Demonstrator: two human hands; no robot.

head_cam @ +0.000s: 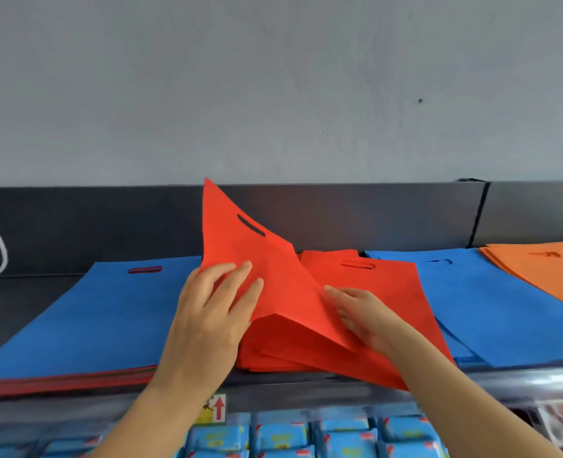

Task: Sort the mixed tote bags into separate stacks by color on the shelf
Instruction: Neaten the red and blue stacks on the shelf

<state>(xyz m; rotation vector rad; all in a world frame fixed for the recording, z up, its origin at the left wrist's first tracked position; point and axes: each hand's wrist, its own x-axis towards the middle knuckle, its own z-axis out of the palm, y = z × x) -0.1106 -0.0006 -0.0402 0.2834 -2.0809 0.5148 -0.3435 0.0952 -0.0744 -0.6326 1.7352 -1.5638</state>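
Left hand [214, 312]: fingers spread on the lifted red tote bag [240, 246], thumb hidden, so cannot tell if it pinches. Right hand [362, 312]: flat, fingers straight, pressing the same bag onto the red stack [306, 355] under both hands. Right of it are the blue stack [488, 309], then the orange stack [544, 269]. Left of the left hand is the mixed pile [58, 325], blue over red edges, unsorted. Judged partway done.

The red bags [366, 292], blue bags [491, 305] and orange bags [544, 269] are plain (grey wall [273, 77] behind).
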